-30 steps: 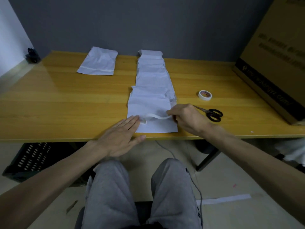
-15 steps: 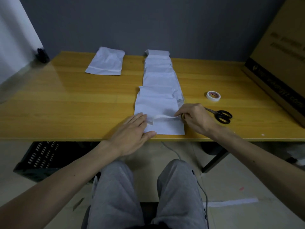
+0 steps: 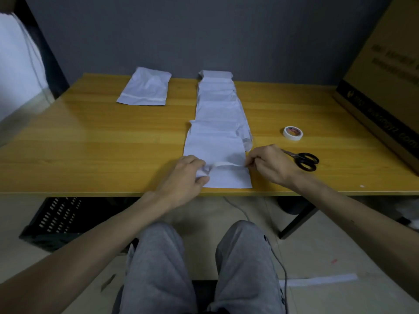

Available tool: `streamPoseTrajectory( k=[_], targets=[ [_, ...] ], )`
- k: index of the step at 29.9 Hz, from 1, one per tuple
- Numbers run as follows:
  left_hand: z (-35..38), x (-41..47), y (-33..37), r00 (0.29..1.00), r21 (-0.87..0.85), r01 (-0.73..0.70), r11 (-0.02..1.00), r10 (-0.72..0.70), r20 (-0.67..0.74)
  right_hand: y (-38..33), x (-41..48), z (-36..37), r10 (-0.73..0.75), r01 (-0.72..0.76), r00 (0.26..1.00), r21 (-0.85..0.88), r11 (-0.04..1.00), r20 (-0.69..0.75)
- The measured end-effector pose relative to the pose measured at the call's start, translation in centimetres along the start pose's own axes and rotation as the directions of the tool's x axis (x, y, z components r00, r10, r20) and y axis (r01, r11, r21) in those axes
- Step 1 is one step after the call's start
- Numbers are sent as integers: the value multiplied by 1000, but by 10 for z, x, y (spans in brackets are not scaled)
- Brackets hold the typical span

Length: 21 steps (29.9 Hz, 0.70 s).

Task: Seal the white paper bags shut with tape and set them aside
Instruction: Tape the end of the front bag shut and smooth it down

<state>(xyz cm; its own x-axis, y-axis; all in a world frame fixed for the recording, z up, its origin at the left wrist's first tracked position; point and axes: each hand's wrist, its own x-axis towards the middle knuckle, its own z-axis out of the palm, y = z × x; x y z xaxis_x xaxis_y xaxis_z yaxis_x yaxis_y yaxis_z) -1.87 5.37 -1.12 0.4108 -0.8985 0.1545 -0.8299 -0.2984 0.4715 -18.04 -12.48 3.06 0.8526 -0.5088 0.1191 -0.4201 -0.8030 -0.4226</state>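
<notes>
Yellow wooden table (image 3: pixel 90 143) against a grey wall (image 3: pixel 204 37). Big cardboard box (image 3: pixel 390 87) on the table's right end. Black crate (image 3: pixel 52 220) on the floor under the left side; a white paper strip (image 3: pixel 317 281) lies on the floor to the right of the seated person's knees.

On the table: one white bag (image 3: pixel 145 89) alone at the far left, and a row of overlapping bags (image 3: pixel 217 103) running from the wall toward the near edge. Tape roll (image 3: pixel 293 133) and black scissors (image 3: pixel 305 160) lie right of the row, the scissors just beside the right hand.

The nearest bag (image 3: pixel 226 177) lies flat at the table's front edge, between both hands. A tape strip (image 3: pixel 226 164) crosses it from side to side. Left hand (image 3: pixel 183 177): fingers curled round the bag's crumpled left edge, thumb underneath. Right hand (image 3: pixel 269 164): fingertips pinched together on the strip's right end, at the bag's right edge.
</notes>
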Motion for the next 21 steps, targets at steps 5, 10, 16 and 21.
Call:
streamPoseTrajectory(
  k=[5,10,16,21],
  targets=[
    [4,19,16,994,-125,84,989,-92,-62,-18,13,4,141,-140,989,491,860,36],
    [0,24,10,974,-281,172,944,-206,-92,-21,18,9,157,-141,986,236,961,-51],
    [-6,31,6,959,-312,265,913,-284,-17,-13,7,17,214,-221,968,-46,974,-133],
    [-13,35,11,946,-328,322,888,-315,78,-24,-8,35,-292,289,954,-61,955,-63]
  ],
)
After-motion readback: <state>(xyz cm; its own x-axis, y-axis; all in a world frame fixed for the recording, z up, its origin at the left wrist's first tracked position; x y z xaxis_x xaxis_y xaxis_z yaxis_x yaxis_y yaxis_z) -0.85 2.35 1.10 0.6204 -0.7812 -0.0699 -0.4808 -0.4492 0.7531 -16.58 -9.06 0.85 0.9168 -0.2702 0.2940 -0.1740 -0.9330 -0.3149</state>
